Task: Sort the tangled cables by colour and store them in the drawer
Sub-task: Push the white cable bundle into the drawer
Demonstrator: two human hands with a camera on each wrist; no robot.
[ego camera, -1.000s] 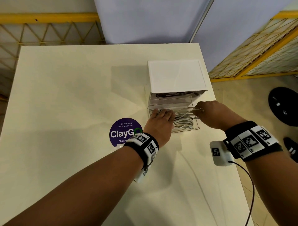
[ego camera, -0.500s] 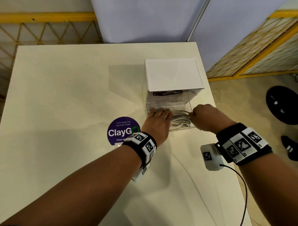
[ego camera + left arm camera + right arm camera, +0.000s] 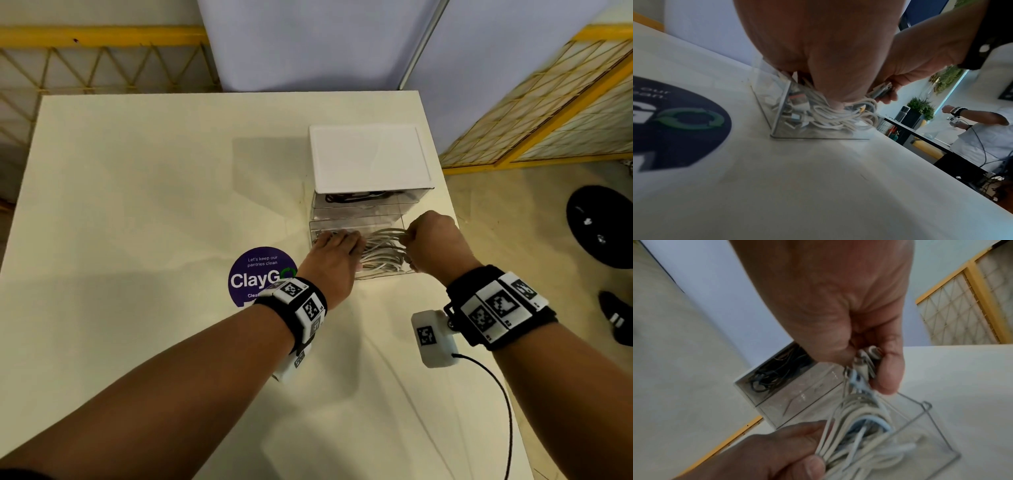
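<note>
A small drawer unit with a white top (image 3: 370, 157) stands near the table's right edge. Its upper drawer holds black cables (image 3: 352, 197) (image 3: 772, 374). The lower clear drawer (image 3: 383, 275) (image 3: 818, 137) (image 3: 937, 426) is pulled out and holds a coil of white cables (image 3: 383, 255) (image 3: 828, 120) (image 3: 869, 418). My left hand (image 3: 337, 245) (image 3: 828, 65) (image 3: 777, 451) lies over the drawer's left side, thumb and finger pinching the white strands. My right hand (image 3: 431, 240) (image 3: 920, 65) (image 3: 838, 305) grips the cables' plug ends (image 3: 863, 368) over the drawer's right side.
A purple round ClayGo sticker (image 3: 260, 274) (image 3: 674, 121) lies on the cream table (image 3: 137, 205) left of the drawer. The table's right edge runs just beside the unit. On the floor to the right are a black round object (image 3: 603, 226) and a shoe (image 3: 616, 318). Another person (image 3: 982, 129) stands behind.
My right hand has come down and slightly left with the plug ends, closer to the coil in the drawer. The left hand has stayed on the cables.
</note>
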